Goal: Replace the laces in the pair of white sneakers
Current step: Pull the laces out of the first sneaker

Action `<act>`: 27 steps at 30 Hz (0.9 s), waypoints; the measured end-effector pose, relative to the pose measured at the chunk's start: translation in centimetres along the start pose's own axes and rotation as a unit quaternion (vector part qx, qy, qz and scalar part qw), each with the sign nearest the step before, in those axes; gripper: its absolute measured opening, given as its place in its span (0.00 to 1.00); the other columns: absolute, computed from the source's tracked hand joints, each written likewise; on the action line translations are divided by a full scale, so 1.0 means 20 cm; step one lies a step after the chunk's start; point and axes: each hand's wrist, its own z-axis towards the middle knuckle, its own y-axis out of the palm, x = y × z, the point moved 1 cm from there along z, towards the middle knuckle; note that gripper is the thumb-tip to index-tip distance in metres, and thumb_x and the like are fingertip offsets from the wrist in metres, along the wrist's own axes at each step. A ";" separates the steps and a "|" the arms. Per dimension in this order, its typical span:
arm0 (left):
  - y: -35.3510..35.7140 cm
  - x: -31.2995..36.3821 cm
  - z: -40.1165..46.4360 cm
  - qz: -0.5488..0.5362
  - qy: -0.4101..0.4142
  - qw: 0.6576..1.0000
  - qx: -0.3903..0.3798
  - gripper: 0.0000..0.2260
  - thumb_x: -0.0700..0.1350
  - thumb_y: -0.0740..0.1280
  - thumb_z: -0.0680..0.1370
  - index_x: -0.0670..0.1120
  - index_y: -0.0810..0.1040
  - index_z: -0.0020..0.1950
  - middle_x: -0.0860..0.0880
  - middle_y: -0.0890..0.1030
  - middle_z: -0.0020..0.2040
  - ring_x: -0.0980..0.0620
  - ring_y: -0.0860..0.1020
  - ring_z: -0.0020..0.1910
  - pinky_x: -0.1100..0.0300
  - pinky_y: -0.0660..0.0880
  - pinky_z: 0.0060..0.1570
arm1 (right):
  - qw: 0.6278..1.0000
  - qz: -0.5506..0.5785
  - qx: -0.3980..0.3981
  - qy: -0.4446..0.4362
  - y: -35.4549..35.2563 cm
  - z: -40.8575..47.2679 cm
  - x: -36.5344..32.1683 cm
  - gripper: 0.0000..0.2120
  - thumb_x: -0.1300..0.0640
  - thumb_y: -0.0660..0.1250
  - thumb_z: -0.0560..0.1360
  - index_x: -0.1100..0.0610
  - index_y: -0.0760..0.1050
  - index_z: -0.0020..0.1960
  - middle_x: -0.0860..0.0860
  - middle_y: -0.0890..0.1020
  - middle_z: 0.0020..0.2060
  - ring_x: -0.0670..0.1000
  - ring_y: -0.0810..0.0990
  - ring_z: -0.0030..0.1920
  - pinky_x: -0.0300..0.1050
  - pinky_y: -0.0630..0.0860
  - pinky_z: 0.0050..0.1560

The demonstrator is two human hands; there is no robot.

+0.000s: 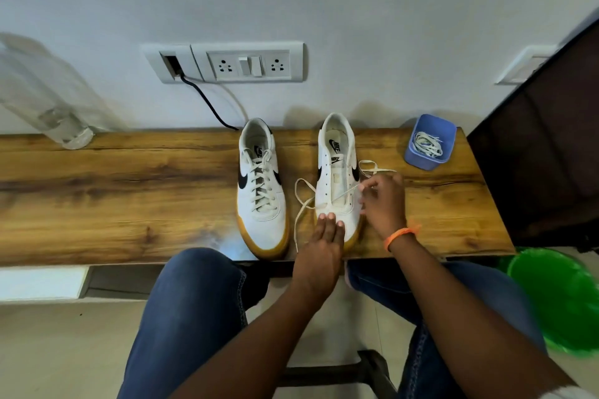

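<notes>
"NIKE" on right sneaker (337,172) insole and tongue label.

Blue jeans (194,311), orange wristband (400,235) (right wrist), bare forearms

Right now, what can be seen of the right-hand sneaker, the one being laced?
The right-hand sneaker is white, leather-looking, with a black swoosh on each side, a gum-coloured sole and branded tongue and insole. It stands upright on the wooden shelf, toe toward the person, apart from the fully laced sneaker. Only a cream lace crosses its lowest eyelets, ends trailing both sides. The left hand presses straight fingers on the toe; the right hand pinches the lace beside it.
</notes>
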 end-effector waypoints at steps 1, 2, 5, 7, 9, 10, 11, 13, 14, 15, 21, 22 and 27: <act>0.00 0.00 0.00 -0.018 -0.004 1.000 0.012 0.24 0.40 0.54 0.76 0.37 0.71 0.71 0.35 0.71 0.71 0.37 0.70 0.71 0.48 0.70 0.66 | 0.997 0.036 0.037 0.055 -0.03 0.02 0.02 0.10 0.65 0.67 0.75 0.54 0.76 0.38 0.50 0.68 0.52 0.60 0.82 0.42 0.55 0.82 0.35; 0.00 -0.01 0.00 -0.028 -0.001 1.000 0.012 0.24 0.39 0.56 0.79 0.37 0.66 0.75 0.34 0.66 0.74 0.36 0.64 0.75 0.48 0.65 0.71 | 0.992 0.051 0.058 0.098 -0.05 0.03 0.03 0.08 0.65 0.66 0.76 0.55 0.77 0.39 0.52 0.68 0.55 0.60 0.83 0.41 0.53 0.82 0.33; 0.02 -0.03 0.01 -0.057 0.004 0.998 -0.023 0.28 0.41 0.58 0.82 0.39 0.52 0.80 0.37 0.51 0.80 0.38 0.48 0.79 0.49 0.49 0.77 | 0.997 -0.048 0.016 0.066 -0.07 0.01 0.01 0.11 0.64 0.68 0.74 0.56 0.79 0.55 0.55 0.67 0.63 0.57 0.80 0.49 0.44 0.78 0.45; 0.03 -0.04 0.02 -0.050 0.003 0.998 -0.028 0.29 0.43 0.58 0.83 0.39 0.50 0.80 0.37 0.50 0.80 0.39 0.46 0.80 0.50 0.48 0.77 | 0.990 -0.120 -0.039 -0.062 -0.03 -0.04 -0.03 0.17 0.63 0.69 0.74 0.53 0.78 0.62 0.54 0.66 0.67 0.52 0.77 0.50 0.43 0.77 0.47; 0.04 -0.03 0.02 -0.054 0.003 0.998 -0.030 0.29 0.42 0.58 0.83 0.40 0.49 0.80 0.38 0.50 0.80 0.39 0.46 0.80 0.50 0.50 0.77 | 0.972 -0.167 -0.085 -0.145 0.02 -0.08 -0.05 0.12 0.61 0.69 0.75 0.53 0.80 0.57 0.52 0.66 0.68 0.52 0.78 0.48 0.46 0.78 0.43; 0.04 -0.03 0.02 -0.052 0.002 0.998 -0.031 0.29 0.42 0.58 0.83 0.40 0.49 0.80 0.38 0.50 0.80 0.40 0.45 0.80 0.50 0.51 0.77 | 0.965 -0.184 -0.096 -0.162 0.05 -0.10 -0.04 0.08 0.60 0.69 0.75 0.53 0.81 0.53 0.51 0.67 0.67 0.53 0.79 0.47 0.46 0.78 0.41; 0.04 -0.03 0.02 -0.049 -0.002 0.998 -0.031 0.29 0.42 0.58 0.83 0.40 0.49 0.80 0.38 0.49 0.80 0.40 0.45 0.80 0.50 0.52 0.77 | 0.963 -0.191 -0.098 -0.164 0.07 -0.10 -0.03 0.04 0.59 0.69 0.76 0.54 0.80 0.50 0.51 0.68 0.66 0.54 0.80 0.47 0.46 0.78 0.40; 0.03 -0.03 0.02 -0.048 -0.006 0.998 -0.029 0.29 0.42 0.58 0.83 0.40 0.49 0.80 0.38 0.49 0.80 0.40 0.45 0.80 0.50 0.50 0.77 | 0.972 -0.168 -0.086 -0.141 0.08 -0.10 -0.04 0.02 0.59 0.69 0.76 0.56 0.79 0.44 0.51 0.69 0.61 0.54 0.79 0.45 0.47 0.77 0.40; 0.03 -0.03 0.02 -0.050 -0.006 0.998 -0.030 0.28 0.42 0.58 0.83 0.40 0.49 0.80 0.38 0.49 0.80 0.40 0.45 0.80 0.50 0.49 0.77 | 0.979 -0.144 -0.072 -0.122 0.08 -0.08 -0.04 0.03 0.59 0.70 0.75 0.56 0.79 0.43 0.51 0.69 0.59 0.53 0.78 0.45 0.47 0.77 0.42; 0.04 -0.03 0.02 -0.051 -0.004 0.998 -0.028 0.29 0.42 0.58 0.83 0.40 0.49 0.80 0.38 0.49 0.80 0.40 0.44 0.80 0.51 0.48 0.77 | 0.986 -0.123 -0.053 -0.099 0.08 -0.07 -0.04 0.03 0.60 0.70 0.75 0.57 0.80 0.42 0.52 0.70 0.57 0.51 0.77 0.45 0.45 0.75 0.43; 0.06 -0.05 0.02 -0.046 0.000 0.999 -0.016 0.27 0.41 0.57 0.83 0.41 0.50 0.80 0.39 0.49 0.81 0.41 0.45 0.80 0.52 0.47 0.77 | 0.986 -0.064 0.095 0.125 -0.07 0.01 0.02 0.05 0.62 0.66 0.78 0.59 0.80 0.50 0.58 0.68 0.63 0.57 0.76 0.53 0.40 0.71 0.53; 0.07 -0.04 0.02 -0.042 0.004 0.999 -0.006 0.28 0.42 0.58 0.82 0.40 0.52 0.80 0.38 0.51 0.80 0.40 0.47 0.80 0.51 0.48 0.77 | 0.986 -0.067 0.090 0.125 -0.07 0.00 0.02 0.04 0.62 0.67 0.77 0.58 0.80 0.51 0.57 0.67 0.63 0.57 0.77 0.52 0.40 0.71 0.51; 0.11 -0.04 0.00 -0.002 0.012 0.999 0.033 0.30 0.44 0.66 0.78 0.38 0.60 0.78 0.34 0.60 0.77 0.31 0.57 0.76 0.42 0.58 0.74 | 0.986 -0.113 -0.048 -0.113 0.02 -0.08 -0.04 0.13 0.59 0.71 0.74 0.55 0.78 0.59 0.54 0.65 0.66 0.49 0.75 0.51 0.42 0.76 0.47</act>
